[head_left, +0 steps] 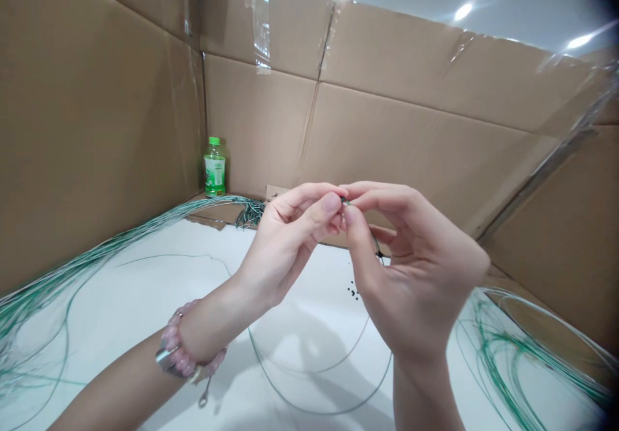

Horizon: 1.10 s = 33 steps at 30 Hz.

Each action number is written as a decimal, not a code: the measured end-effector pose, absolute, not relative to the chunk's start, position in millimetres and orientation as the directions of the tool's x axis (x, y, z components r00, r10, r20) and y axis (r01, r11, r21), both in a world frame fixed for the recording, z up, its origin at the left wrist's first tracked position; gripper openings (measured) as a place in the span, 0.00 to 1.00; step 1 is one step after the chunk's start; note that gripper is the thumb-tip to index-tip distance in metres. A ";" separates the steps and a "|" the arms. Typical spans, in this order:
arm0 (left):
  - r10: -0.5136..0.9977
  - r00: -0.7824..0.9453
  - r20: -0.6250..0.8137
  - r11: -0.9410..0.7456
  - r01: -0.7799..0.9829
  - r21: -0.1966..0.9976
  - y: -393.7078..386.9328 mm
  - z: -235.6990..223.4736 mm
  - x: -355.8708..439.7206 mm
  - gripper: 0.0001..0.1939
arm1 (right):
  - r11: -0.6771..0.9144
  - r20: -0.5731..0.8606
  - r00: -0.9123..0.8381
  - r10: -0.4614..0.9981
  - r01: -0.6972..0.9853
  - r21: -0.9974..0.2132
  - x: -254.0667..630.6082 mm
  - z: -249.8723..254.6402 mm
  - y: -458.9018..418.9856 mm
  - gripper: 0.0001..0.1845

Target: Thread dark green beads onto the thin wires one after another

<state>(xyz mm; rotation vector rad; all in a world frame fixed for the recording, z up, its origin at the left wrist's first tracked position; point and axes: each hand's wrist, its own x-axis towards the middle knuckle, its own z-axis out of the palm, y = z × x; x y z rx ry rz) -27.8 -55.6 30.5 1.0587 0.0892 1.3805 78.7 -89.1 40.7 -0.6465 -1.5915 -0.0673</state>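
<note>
wire [373, 240] is being pinched by the left hand [285, 244] and right hand [416, 276] together, more wire bundles [72, 263] lying on the table [159, 289]

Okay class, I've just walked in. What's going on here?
A person is pinching a thin line between the fingertips of the left hand and the right hand. Small dark specks lie below on the white surface, and bundles of green lines spread out to both sides. A green-capped bottle stands in the corner against the cardboard wall.
</note>
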 end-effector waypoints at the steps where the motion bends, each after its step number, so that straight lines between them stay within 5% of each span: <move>1: 0.819 0.262 0.511 -0.167 -0.743 0.649 -56.3 30.3 -27.6 0.06 | 0.835 0.935 0.015 0.355 0.445 -0.324 78.6 40.7 -89.3 0.13; 14: 0.760 0.184 0.624 -0.361 -0.678 0.640 -52.8 26.5 -27.6 0.05 | 0.843 0.967 0.043 0.249 0.482 -0.239 84.2 43.4 -90.1 0.15; 33: 0.758 0.069 0.649 -0.500 -0.577 0.645 -54.3 26.7 -30.0 0.04 | 0.790 0.941 -0.005 0.338 0.545 -0.281 87.0 49.9 -97.1 0.14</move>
